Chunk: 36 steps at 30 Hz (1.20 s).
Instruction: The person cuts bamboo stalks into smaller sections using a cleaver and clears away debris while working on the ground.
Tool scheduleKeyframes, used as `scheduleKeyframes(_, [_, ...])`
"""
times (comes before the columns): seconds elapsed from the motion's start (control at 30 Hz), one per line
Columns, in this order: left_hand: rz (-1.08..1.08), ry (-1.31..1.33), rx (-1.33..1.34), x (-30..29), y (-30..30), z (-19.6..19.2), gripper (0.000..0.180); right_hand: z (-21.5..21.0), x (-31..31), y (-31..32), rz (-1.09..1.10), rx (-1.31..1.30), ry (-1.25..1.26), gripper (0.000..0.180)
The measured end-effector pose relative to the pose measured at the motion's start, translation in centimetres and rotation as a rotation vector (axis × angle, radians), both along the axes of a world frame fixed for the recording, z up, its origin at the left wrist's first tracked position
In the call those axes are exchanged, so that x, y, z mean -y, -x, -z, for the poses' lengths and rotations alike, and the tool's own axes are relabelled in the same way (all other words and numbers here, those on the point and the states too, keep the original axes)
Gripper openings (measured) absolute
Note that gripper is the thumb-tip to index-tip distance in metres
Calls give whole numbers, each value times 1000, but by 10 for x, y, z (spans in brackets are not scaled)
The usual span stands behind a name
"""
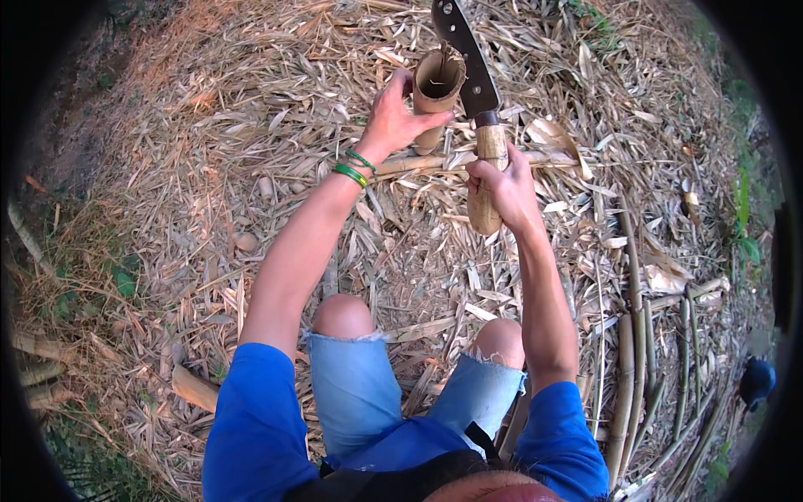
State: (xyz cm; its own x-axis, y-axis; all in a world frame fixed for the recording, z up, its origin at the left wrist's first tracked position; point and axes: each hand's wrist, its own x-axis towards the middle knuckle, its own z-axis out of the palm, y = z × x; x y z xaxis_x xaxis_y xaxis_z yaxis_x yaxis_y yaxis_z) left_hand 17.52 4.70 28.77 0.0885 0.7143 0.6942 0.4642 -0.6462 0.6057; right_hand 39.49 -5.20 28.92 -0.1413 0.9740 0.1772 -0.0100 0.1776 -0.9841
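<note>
My left hand [391, 121] is wrapped round an upright hollow bamboo tube [434, 105], thumb across its near side. The tube's open top faces me, and its rim looks ragged at the far right. In my right hand [510, 191] is a large knife [465, 58], gripped by its thick pale handle. Its broad dark blade has several holes, points away from me and passes close beside the tube's rim. Whether the blade touches the rim I cannot tell. The blade's tip reaches the picture's upper edge.
Dry leaves and bamboo husks [209, 159] cover the ground. A bamboo pole [535, 159] lies crosswise beyond my hands. Several long poles [623, 393] lie to the right, near a dark blue rounded object [757, 382]. A split bamboo piece [194, 388] is at left. My bent knees are below my hands.
</note>
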Motion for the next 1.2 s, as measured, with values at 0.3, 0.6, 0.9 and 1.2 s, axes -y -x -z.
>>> scheduleKeyframes(0.3, [-242,-396,39,10,-13,-107,59,-166,96,-2,188,18,-163,26])
scheduleKeyframes(0.6, [-197,-207,67,27,-12,-46,57,-162,113,73,293,254,25,30])
scheduleKeyframes(0.9, [-201,-266,79,38,-34,-44,61,-168,128,77,353,240,-86,32])
scheduleKeyframes(1.2, [-205,-257,90,43,-35,-44,59,-156,126,80,391,304,-1,39])
